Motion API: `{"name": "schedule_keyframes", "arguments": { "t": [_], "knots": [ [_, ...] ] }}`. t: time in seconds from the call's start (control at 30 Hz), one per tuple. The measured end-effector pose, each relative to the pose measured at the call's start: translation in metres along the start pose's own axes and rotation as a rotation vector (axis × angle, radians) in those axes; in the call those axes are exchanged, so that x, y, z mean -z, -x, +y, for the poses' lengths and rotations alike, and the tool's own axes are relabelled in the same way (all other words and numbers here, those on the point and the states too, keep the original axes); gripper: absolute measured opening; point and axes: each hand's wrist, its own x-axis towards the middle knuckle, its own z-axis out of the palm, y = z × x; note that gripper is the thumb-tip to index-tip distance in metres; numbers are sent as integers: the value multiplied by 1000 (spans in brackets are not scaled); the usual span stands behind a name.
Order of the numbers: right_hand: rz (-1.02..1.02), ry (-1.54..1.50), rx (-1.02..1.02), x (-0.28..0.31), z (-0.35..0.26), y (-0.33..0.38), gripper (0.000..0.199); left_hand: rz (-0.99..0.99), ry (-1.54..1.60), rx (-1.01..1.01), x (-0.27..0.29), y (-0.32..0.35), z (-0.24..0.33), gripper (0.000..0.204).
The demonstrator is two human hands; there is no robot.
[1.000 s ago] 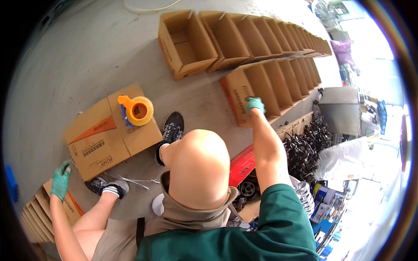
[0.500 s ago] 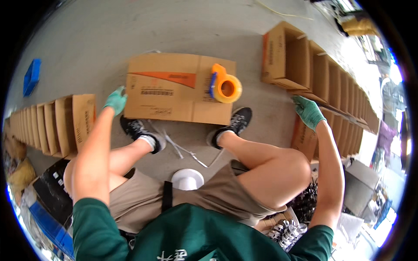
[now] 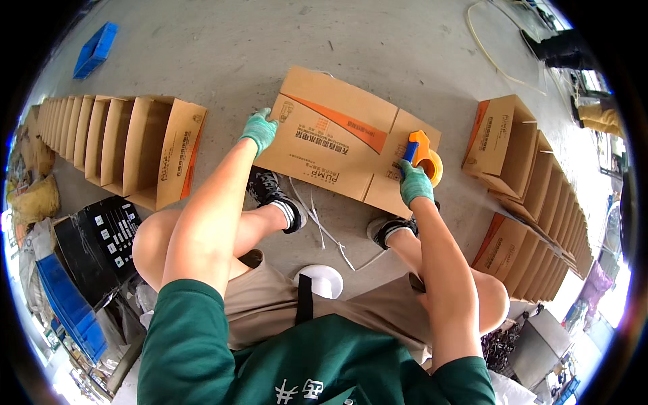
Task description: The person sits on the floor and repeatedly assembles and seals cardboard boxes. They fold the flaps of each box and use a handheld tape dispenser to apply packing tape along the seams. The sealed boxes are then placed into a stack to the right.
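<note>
Left hand [image 3: 259, 132] is open at the box [image 3: 337, 135]; right hand [image 3: 416, 185] meets the tape [image 3: 436, 164], grip hard to tell. Grabbing tape seems underway; next needs a firm hold.

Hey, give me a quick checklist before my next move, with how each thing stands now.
1. Right hand at the tape dispenser: ok.
2. Its grip fully closed: cannot tell from this view.
3. Left hand at the left end of the carton: ok.
4. Green gloves on both hands: ok.
5. Floor between the shoes free of strips: not ok, white strips lie there.
</note>
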Motion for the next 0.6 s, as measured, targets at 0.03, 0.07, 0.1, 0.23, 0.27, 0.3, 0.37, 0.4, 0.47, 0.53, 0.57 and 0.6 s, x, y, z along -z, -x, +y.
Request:
{"name": "schedule_keyframes", "arguments": {
  "t": [0.03, 0.07, 0.1, 0.23, 0.27, 0.3, 0.37, 0.4, 0.47, 0.53, 0.57, 0.6],
  "knots": [
    [120, -34, 9, -11, 10, 3, 37, -67, 98, -29, 7, 6, 21, 48],
    [124, -49, 17, -7, 7, 4, 37, -113, 204, -49, 13, 11, 30, 46],
    [128, -63, 23, -4, 4, 3, 36, -81, 227, -104, 17, 10, 28, 39],
    [272, -169, -58, 14, 10, -2, 33, -4, 233, 16, 53, 1, 43, 35],
    [325, -209, -81, 16, 7, -1, 34, 56, 321, 84, 70, -7, 26, 34],
    [367, -243, -136, 14, 15, 0, 35, 163, 271, 110, 84, -6, 31, 35],
    [351, -279, -127, -5, 25, 9, 26, 326, 339, 91, 119, -1, 39, 35],
    [340, -296, -112, -11, 24, 12, 22, 381, 461, 55, 131, 2, 33, 36],
    [220, -490, -253, -32, 19, 9, 46, 407, 497, 6, 137, 7, 33, 37],
    [258, -884, -460, -54, 23, 3, 56, 414, 506, -36, 135, 12, 42, 39],
    [184, -707, -418, -42, 11, 5, 51, 426, 487, -30, 136, 17, 37, 41],
    [56, -259, -285, -27, 3, 12, 47, 435, 469, -26, 135, 22, 33, 43]
  ]
}}
